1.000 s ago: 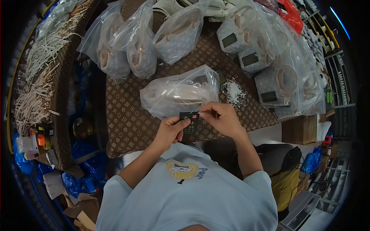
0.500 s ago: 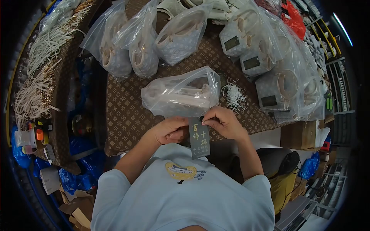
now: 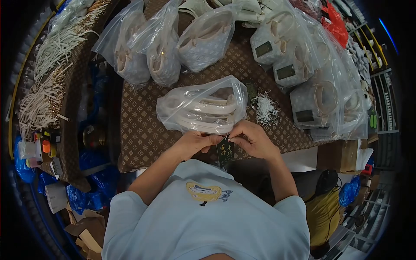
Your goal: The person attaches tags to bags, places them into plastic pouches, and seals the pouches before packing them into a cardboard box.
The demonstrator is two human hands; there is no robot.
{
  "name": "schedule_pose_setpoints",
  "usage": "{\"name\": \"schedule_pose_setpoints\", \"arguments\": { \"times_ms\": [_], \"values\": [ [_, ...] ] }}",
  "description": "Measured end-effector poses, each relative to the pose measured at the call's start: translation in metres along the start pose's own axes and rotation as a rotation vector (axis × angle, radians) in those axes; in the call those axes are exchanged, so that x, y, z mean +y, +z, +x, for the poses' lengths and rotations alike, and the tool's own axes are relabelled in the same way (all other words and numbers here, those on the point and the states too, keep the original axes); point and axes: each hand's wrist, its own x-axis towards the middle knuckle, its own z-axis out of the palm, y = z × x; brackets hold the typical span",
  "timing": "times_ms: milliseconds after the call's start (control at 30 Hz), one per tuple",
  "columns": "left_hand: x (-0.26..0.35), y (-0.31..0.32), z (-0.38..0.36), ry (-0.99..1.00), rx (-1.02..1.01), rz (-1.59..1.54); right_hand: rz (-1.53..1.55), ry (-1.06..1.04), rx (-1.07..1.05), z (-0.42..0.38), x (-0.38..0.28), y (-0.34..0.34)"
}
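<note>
A dark green tag [image 3: 225,152] with gold writing hangs between my two hands, below the near edge of a plastic-wrapped handbag [image 3: 203,108]. My left hand [image 3: 195,145] is closed, thumb and fingers pressed at the tag's upper left. On the other side, my right hand [image 3: 253,139] pinches at the tag's top, where a bit of white string shows. The pale bag lies on the brown patterned cloth [image 3: 143,130], its curved handles toward me. A tangle of white strings [image 3: 265,109] rests right of it, beside another dark tag [image 3: 251,91].
Wrapped handbags stand at the back left [image 3: 162,60]. More wrapped bags [image 3: 316,102], several with dark tags, fill the right side. Pale straps [image 3: 41,93] lie heaped at the far left. A cardboard box [image 3: 338,154] stands below the table's right edge.
The tag has tilted and now shows narrower and lower against the shirt. My left hand has shifted slightly right, closer to my right hand. The wrapped bag has rolled, showing more of its handles.
</note>
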Motion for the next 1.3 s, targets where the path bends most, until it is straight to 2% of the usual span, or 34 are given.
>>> {"name": "schedule_pose_setpoints", "arguments": {
  "times_ms": [100,133,167,200,233,300,367,400,433,467,500,533,600,700,900,1300],
  "values": [
    [0.007,0.005,-0.003,0.04,-0.002,0.043,-0.009,0.046,-0.012,0.0,-0.004,0.002],
    [0.008,0.006,-0.003,0.04,-0.003,0.042,-0.16,0.002,0.045,0.002,-0.01,0.003],
    [0.009,0.007,-0.003,0.253,0.091,0.353,-0.311,-0.044,0.102,0.005,-0.017,0.004],
    [0.01,0.007,-0.004,0.464,0.189,0.665,-0.311,-0.046,0.101,0.006,-0.025,0.006],
    [0.01,0.008,-0.005,0.461,0.188,0.665,-0.284,0.011,0.183,0.005,-0.034,0.01],
    [0.011,0.01,-0.006,0.831,0.319,1.092,-0.263,0.07,0.274,0.007,-0.041,0.021],
    [0.0,0.011,-0.003,0.828,0.345,0.972,0.046,0.232,0.36,0.011,-0.039,0.035],
    [-0.003,0.011,-0.001,0.818,0.382,0.852,0.042,0.23,0.363,0.009,-0.033,0.038],
    [-0.002,0.011,-0.002,0.82,0.381,0.853,0.003,0.326,0.357,0.006,-0.025,0.043],
    [-0.001,0.01,-0.004,0.683,0.344,0.608,-0.031,0.424,0.352,0.005,-0.022,0.047],
    [0.0,0.009,-0.005,0.543,0.307,0.363,-0.03,0.424,0.352,0.004,-0.022,0.046],
    [0.0,0.008,-0.005,0.543,0.308,0.361,-0.03,0.439,0.34,0.002,-0.022,0.043],
    [0.0,0.004,-0.002,0.346,0.23,0.233,-0.03,0.453,0.332,0.002,-0.024,0.038],
    [0.005,0.004,-0.003,0.32,0.217,0.07,0.015,0.463,0.349,0.004,-0.026,0.034],
    [-0.004,0.003,0.004,0.476,0.196,0.143,-0.015,0.385,0.32,0.005,-0.023,0.034],
    [-0.003,0.014,-0.001,0.502,0.279,0.256,-0.053,0.415,0.303,0.005,-0.027,0.031]
  ]
}}
